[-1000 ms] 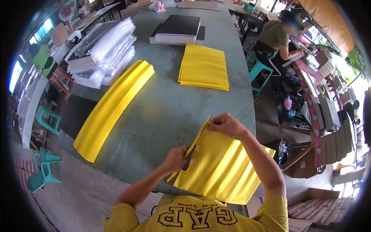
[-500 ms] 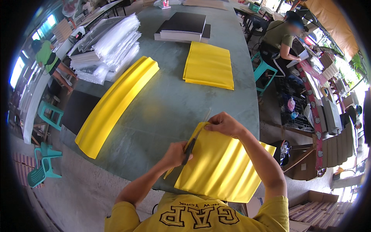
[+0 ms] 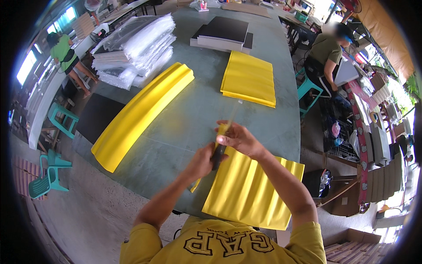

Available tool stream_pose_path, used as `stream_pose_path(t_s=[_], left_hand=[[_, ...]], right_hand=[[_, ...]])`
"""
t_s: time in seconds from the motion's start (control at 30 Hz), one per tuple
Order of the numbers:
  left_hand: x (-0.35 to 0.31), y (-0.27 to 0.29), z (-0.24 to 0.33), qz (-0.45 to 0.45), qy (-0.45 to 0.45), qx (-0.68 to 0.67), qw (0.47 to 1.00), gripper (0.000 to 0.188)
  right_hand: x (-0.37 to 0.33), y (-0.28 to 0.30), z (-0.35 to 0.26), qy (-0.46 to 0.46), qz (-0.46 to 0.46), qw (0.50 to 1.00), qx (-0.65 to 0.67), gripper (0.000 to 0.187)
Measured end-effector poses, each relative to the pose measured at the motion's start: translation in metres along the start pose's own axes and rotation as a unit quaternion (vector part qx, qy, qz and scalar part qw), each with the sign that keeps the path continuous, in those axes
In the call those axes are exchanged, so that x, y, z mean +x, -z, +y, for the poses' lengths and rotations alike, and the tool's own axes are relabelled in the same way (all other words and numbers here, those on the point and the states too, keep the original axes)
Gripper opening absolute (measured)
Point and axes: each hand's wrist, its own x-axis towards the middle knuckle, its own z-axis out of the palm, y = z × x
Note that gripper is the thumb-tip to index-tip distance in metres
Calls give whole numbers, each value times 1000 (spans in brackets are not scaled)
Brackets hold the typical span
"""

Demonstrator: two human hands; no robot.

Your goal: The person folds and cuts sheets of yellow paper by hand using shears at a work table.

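Note:
My left hand [image 3: 201, 163] is closed around the dark handle of a knife [image 3: 217, 157]. Its long thin blade points away from me and is blurred toward the tip. My right hand [image 3: 241, 140] is closed just ahead of the handle, beside the blade, with a bit of yellow material between its fingers. A narrow yellow strip [image 3: 196, 185] shows below my left hand. Under my right forearm lies a wavy yellow sheet [image 3: 250, 189], at the table's near edge. How the strip runs through my hands is partly hidden.
A long wavy yellow piece [image 3: 143, 114] lies to the left, partly over a black board [image 3: 99, 115]. Farther off are a folded yellow stack [image 3: 249, 79], dark-topped boards [image 3: 222, 33] and plastic-wrapped bundles [image 3: 136, 48]. A co-worker [image 3: 325, 57] sits on the right; another person [image 3: 66, 53] stands far left.
My right hand has left the sheet's far corner and moved up-left to the blade. My left hand and the knife have moved away from me, off the sheet's edge.

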Motion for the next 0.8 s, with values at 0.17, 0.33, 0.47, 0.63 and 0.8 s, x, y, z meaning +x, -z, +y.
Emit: stream_pose_path(t_s=[0.17,0.33,0.47,0.63,0.8], left_hand=[[-5,1,-13,-91,42,-128,987,25],[-29,18,-18,-53,80,-211,973,18],[-62,33,-42,97,110,-168,975,10],[-153,110,-89,435,182,-171,865,13],[-304,134,-163,676,197,-396,589,29]], right_hand=[[1,-4,2,-129,23,975,178,50],[-4,-11,27,-188,56,944,265,49],[3,-43,52,-223,27,923,313,56],[23,-54,83,-295,47,895,331,53],[50,-35,136,-301,74,890,335,44]])
